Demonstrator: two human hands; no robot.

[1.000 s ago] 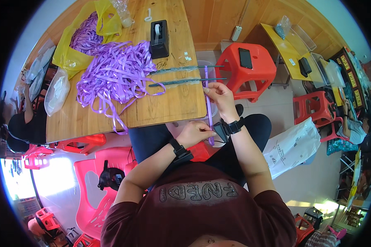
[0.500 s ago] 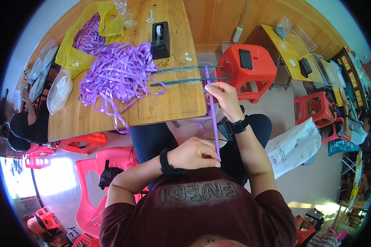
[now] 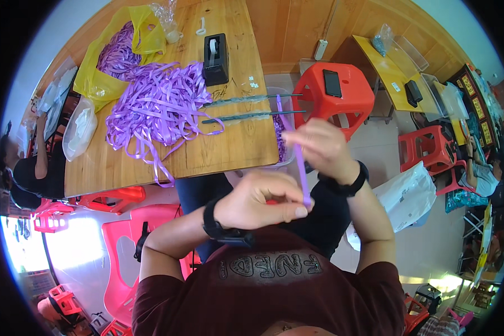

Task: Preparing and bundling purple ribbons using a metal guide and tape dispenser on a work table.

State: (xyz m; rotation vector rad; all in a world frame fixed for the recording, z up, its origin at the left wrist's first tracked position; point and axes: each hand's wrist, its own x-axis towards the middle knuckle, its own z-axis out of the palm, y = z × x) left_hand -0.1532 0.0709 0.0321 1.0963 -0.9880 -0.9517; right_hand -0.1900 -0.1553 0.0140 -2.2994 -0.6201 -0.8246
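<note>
A purple ribbon (image 3: 301, 168) hangs from two thin dark rods (image 3: 263, 116) that stick out past the right edge of the table, and runs toward my body. My left hand (image 3: 260, 199) pinches its near end between thumb and forefinger, with something small and red partly showing in the palm. Higher up, my right hand (image 3: 322, 147) is closed at the ribbon just in front of the rods; motion blurs its fingers. Left of the rods lies a large loose heap of the same purple ribbon (image 3: 157, 106), one loop reaching the nearer rod.
A yellow plastic bag (image 3: 89, 84) holds more ribbon. Behind the rods stands a black tape dispenser (image 3: 215, 70). Below the table's right edge, a clear bin (image 3: 288, 159) contains purple pieces. A red stool (image 3: 353, 98) carries a phone (image 3: 332, 84). Other people sit at both sides.
My right hand has shifted right and slightly nearer, turning as it moves. My left hand has risen a little and moved right with the ribbon end, so the ribbon slants more.
</note>
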